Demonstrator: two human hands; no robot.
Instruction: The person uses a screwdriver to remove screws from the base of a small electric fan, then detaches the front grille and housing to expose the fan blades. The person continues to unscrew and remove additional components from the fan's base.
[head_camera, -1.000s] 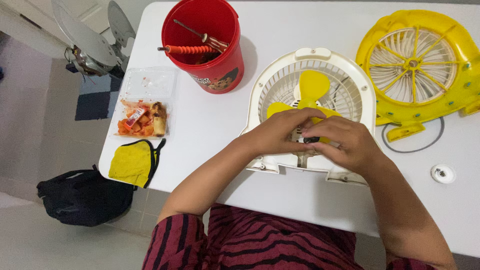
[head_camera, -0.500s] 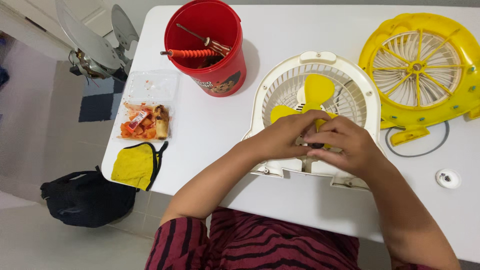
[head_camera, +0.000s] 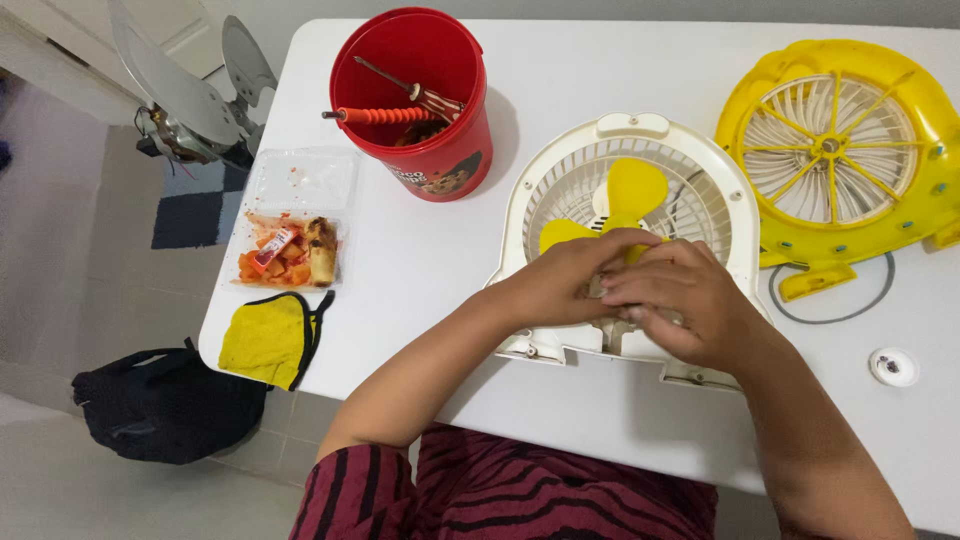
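Nearest, the left hand (head_camera: 560, 280) and right hand (head_camera: 675, 300) are closed together over the hub of the yellow fan blade (head_camera: 615, 210), which is seated in the white rear grille (head_camera: 640, 170) on the white table (head_camera: 420, 260); what the fingers pinch is hidden. Beyond, the yellow front cover (head_camera: 840, 150) lies detached, so the fan is judged still open, with screwdrivers left in the red bucket (head_camera: 420, 100).
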